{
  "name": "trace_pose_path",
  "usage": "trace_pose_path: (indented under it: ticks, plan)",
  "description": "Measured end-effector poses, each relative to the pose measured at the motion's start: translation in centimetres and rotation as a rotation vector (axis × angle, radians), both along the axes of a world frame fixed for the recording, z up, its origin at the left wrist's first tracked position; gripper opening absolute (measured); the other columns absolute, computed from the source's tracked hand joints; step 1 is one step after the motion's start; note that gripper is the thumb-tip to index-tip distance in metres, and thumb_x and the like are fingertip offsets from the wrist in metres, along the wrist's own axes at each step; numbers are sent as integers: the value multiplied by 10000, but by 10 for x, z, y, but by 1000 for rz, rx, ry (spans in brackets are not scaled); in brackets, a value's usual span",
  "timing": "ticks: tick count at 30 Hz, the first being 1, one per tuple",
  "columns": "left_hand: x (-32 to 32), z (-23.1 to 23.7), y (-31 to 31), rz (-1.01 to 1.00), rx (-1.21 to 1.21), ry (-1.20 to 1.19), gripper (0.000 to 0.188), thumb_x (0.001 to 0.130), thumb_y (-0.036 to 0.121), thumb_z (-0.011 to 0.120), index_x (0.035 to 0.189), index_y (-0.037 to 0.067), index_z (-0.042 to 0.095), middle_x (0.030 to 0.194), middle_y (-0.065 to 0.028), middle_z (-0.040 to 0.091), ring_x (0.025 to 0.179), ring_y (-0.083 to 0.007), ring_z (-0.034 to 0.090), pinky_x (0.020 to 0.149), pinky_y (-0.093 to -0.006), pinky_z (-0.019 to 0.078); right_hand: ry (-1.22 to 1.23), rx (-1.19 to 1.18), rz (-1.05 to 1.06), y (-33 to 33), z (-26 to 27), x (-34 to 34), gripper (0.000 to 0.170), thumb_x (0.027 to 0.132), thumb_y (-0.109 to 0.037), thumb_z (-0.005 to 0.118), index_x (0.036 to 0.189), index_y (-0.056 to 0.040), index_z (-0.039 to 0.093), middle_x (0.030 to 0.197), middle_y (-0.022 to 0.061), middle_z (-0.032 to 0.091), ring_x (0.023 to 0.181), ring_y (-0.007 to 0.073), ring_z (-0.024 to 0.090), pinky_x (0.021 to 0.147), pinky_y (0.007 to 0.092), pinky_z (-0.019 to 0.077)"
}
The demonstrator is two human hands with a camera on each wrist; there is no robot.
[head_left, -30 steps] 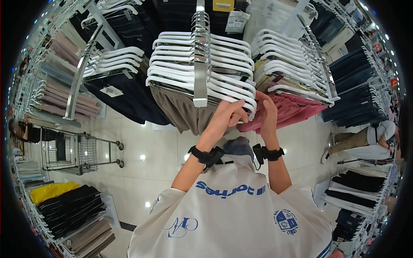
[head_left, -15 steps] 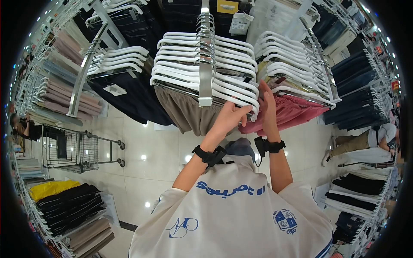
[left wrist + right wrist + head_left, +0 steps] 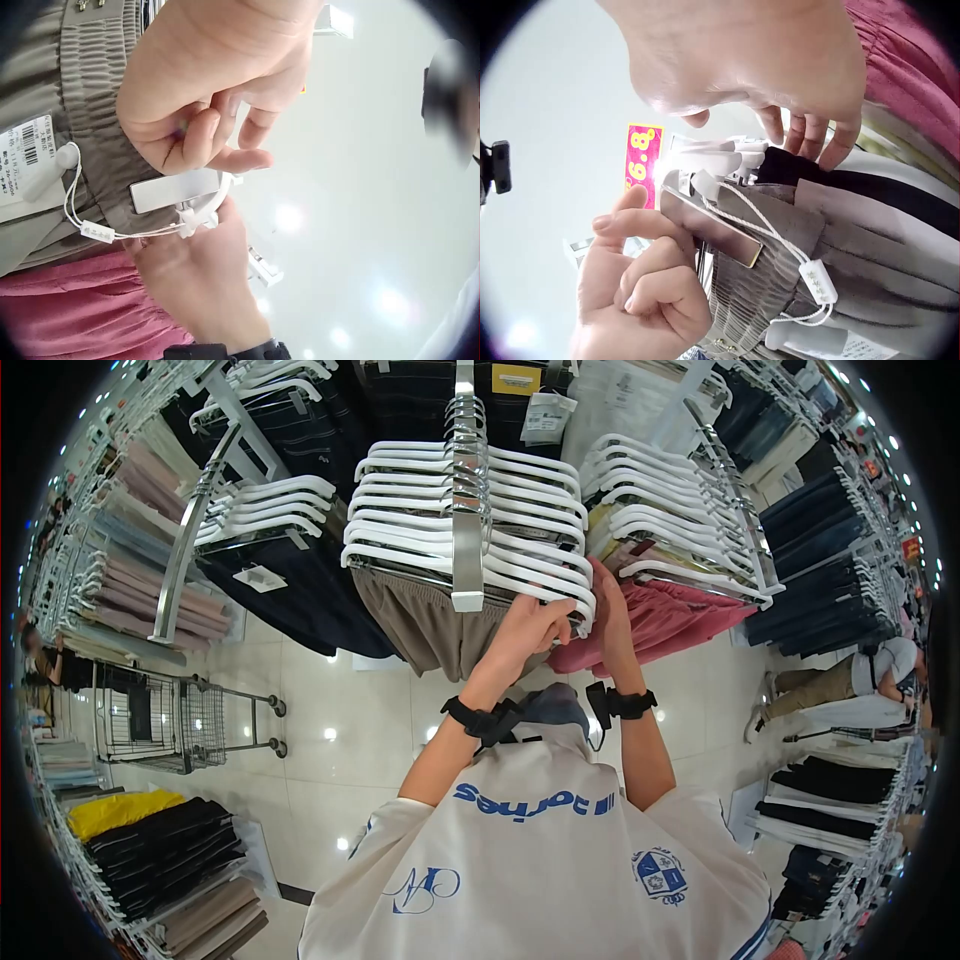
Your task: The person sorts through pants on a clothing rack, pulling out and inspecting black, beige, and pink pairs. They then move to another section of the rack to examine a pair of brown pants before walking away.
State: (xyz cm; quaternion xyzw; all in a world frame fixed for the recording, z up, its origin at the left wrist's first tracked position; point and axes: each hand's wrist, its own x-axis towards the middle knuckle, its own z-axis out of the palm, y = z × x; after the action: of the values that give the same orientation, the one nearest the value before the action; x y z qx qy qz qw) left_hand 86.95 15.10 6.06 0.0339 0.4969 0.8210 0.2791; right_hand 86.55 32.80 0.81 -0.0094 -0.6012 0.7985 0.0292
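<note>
Grey-brown elastic-waist trousers (image 3: 435,625) hang from a white clip hanger (image 3: 535,585) at the front of the middle rail. My left hand (image 3: 525,635) is at the hanger's right end. In the right wrist view, its lower fingers (image 3: 664,281) curl beside the metal clip (image 3: 712,225), with nothing visible gripped in them. My right hand (image 3: 615,625) stands beside the pink trousers (image 3: 665,620). Its fingers (image 3: 817,139) reach down behind the grey-brown pair, touching a dark garment (image 3: 780,166). A white price tag (image 3: 30,154) hangs from the grey-brown waistband by a cord.
A chrome rail (image 3: 467,550) ends above the middle hangers. Navy trousers (image 3: 300,595) hang on the left rail. A shopping cart (image 3: 165,715) stands on the tiled floor at left. Another person (image 3: 880,675) is by the racks at right.
My left hand's fingers have curled in more at the hanger ends. My right hand has stayed beside the pink trousers, shifting slightly. The view has swayed a little.
</note>
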Motion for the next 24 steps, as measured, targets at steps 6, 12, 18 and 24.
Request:
trace_pose_path:
  ticks: [6,12,18,24]
  plan:
    - [2,-1,0,13,-37,10,132,927,190,604,960,64,588,614,-33,576,437,-39,370,415,-225,258,-6,104,-74,1,9,-11,563,1027,-379,385,1445,-2,386,1381,125,488,1241,198,472,1044,336,354]
    - [6,2,-1,32,-19,17,136,925,189,602,963,58,587,608,-35,576,444,-42,373,419,-223,257,62,-56,-13,-13,18,-21,525,1027,-348,393,1416,4,415,1358,124,508,1222,201,500,1043,331,377]
    - [0,-10,-3,6,-2,14,182,935,200,590,1055,66,559,621,-37,583,451,-38,358,428,-220,242,6,-78,-24,-7,8,-17,484,1029,-309,387,1382,17,445,1336,128,533,1200,198,523,1044,323,381]
    - [1,2,-3,10,48,4,224,930,218,605,1091,72,553,628,-41,592,441,-35,339,431,-216,241,-1,-137,-34,-11,11,-4,473,1028,-302,380,1338,38,489,1281,122,574,1158,196,542,1012,319,403]
